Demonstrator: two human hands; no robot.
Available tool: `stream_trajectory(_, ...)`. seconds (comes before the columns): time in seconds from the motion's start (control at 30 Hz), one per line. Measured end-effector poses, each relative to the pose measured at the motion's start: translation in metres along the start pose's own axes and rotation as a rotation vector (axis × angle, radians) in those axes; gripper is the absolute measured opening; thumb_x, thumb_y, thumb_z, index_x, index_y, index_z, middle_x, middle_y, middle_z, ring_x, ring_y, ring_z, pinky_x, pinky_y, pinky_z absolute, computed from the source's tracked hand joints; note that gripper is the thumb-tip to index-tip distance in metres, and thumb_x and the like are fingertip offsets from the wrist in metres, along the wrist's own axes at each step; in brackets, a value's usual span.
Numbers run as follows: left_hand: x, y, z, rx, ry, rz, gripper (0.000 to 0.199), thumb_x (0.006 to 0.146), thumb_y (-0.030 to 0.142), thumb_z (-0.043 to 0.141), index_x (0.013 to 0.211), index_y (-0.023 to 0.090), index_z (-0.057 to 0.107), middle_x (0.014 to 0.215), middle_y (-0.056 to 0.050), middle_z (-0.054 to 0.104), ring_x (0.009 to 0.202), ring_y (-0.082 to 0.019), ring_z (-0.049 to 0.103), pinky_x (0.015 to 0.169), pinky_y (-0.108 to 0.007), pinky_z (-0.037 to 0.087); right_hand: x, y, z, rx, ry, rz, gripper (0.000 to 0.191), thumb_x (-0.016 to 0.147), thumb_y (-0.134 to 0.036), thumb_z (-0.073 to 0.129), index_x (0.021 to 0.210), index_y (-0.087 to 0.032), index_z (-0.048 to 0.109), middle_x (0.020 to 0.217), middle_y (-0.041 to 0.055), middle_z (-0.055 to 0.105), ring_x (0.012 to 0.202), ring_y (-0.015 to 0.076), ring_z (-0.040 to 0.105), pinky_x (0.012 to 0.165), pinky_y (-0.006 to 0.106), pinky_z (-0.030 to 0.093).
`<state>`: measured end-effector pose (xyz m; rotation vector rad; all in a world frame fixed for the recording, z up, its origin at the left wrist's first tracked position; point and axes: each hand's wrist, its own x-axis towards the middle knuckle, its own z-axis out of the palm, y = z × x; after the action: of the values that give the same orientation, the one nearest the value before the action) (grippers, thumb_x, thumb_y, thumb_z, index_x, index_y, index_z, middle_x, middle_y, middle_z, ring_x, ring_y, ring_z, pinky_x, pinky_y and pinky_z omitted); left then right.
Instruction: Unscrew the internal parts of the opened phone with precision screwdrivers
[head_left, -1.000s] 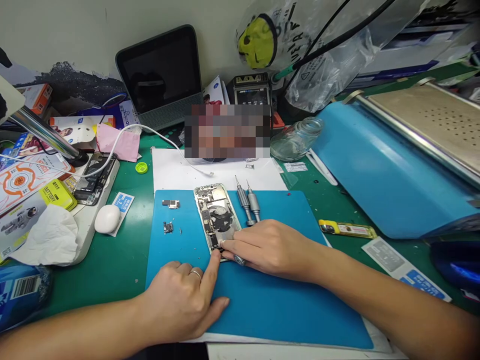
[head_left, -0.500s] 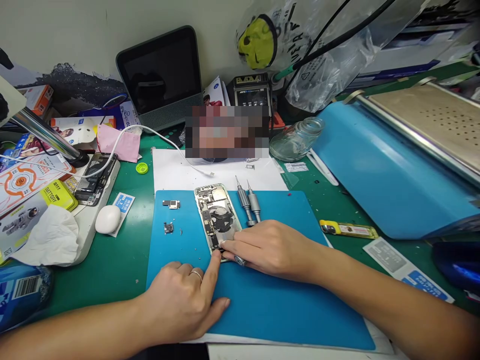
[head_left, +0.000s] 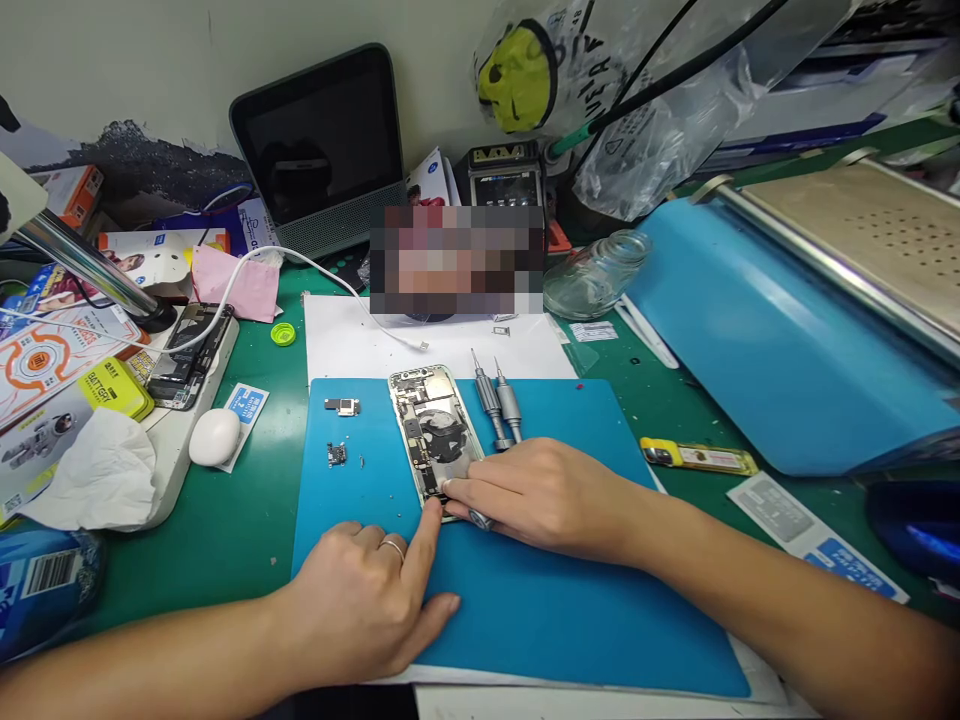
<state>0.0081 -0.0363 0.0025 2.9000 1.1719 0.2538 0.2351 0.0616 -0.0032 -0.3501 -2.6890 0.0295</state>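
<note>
An opened phone point(head_left: 442, 435) with bare inner parts lies on the blue mat point(head_left: 570, 620). My left hand point(head_left: 367, 590) has its index finger stretched onto the phone's lower edge, thumb apart and other fingers curled, holding nothing visible. My right hand point(head_left: 540, 495) is closed round a grey screwdriver point(head_left: 480, 520) at the phone's lower right; its tip is hidden. Two more screwdrivers point(head_left: 487, 400) lie right of the phone. Left of it are a small board point(head_left: 343, 407), another small part point(head_left: 337, 455) and tiny screws.
White paper point(head_left: 337, 335) lies behind the mat, with a cable end on it. A glass jar point(head_left: 596, 275), a yellow cutter point(head_left: 697, 457) and a blue sheet point(head_left: 750, 360) are to the right. At left are a white case point(head_left: 214, 437) and another opened phone point(head_left: 184, 365).
</note>
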Motion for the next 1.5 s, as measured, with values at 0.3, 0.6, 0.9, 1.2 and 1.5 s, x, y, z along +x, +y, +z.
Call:
stream_trajectory(0.3, -0.0023, 0.0011, 0.0004, -0.007, 0.003, -0.003, 0.056, 0.106, 0.039, 0.028, 0.138, -0.004, 0.044, 0.061, -0.001, 0.06, 0.048, -0.02, 0.058, 0.042, -0.033, 0.042, 0.0001, -0.0006, 0.0009, -0.003, 0.005, -0.002, 0.018, 0.101, -0.016, 0.048, 0.092, -0.015, 0.064, 0.063, -0.0029, 0.062, 0.053, 0.0099, 0.055, 0.045, 0.029, 0.032)
stream_trajectory(0.6, -0.0002, 0.0009, -0.0008, -0.005, -0.006, -0.009, 0.057, 0.106, 0.038, 0.024, 0.138, -0.004, 0.044, 0.062, -0.002, 0.061, 0.049, -0.02, 0.06, 0.043, -0.034, 0.044, 0.0006, 0.0001, -0.0005, 0.0, 0.007, -0.004, 0.019, 0.101, -0.015, 0.047, 0.093, -0.015, 0.064, 0.063, -0.0026, 0.062, 0.053, 0.0101, 0.055, 0.045, 0.028, 0.033)
stream_trajectory(0.9, -0.0016, 0.0011, 0.0002, -0.008, -0.019, -0.002, 0.057, 0.106, 0.039, 0.026, 0.139, -0.004, 0.043, 0.062, -0.001, 0.06, 0.049, -0.02, 0.059, 0.042, -0.034, 0.043, 0.0001, -0.0007, -0.0004, 0.009, -0.009, 0.0, 0.016, 0.1, -0.014, 0.049, 0.095, -0.014, 0.064, 0.064, -0.0023, 0.062, 0.055, 0.0099, 0.056, 0.047, 0.026, 0.032)
stream_trajectory(1.2, 0.0004, 0.0009, -0.0016, -0.005, -0.011, -0.004, 0.056, 0.106, 0.038, 0.026, 0.138, -0.004, 0.045, 0.061, -0.002, 0.06, 0.049, -0.02, 0.06, 0.043, -0.034, 0.044, 0.0005, -0.0005, -0.0003, 0.004, 0.002, 0.0, 0.017, 0.1, -0.014, 0.049, 0.094, -0.014, 0.065, 0.063, -0.0027, 0.061, 0.054, 0.01, 0.055, 0.045, 0.027, 0.034)
stream_trajectory(1.5, -0.0008, 0.0009, -0.0006, 0.004, -0.013, -0.002, 0.056, 0.105, 0.039, 0.031, 0.138, -0.004, 0.045, 0.061, -0.002, 0.061, 0.049, -0.019, 0.059, 0.045, -0.031, 0.043, -0.0001, -0.0003, -0.0005, -0.001, -0.005, 0.0, 0.017, 0.1, -0.014, 0.049, 0.097, -0.014, 0.065, 0.065, -0.0023, 0.062, 0.055, 0.0098, 0.056, 0.046, 0.026, 0.037)
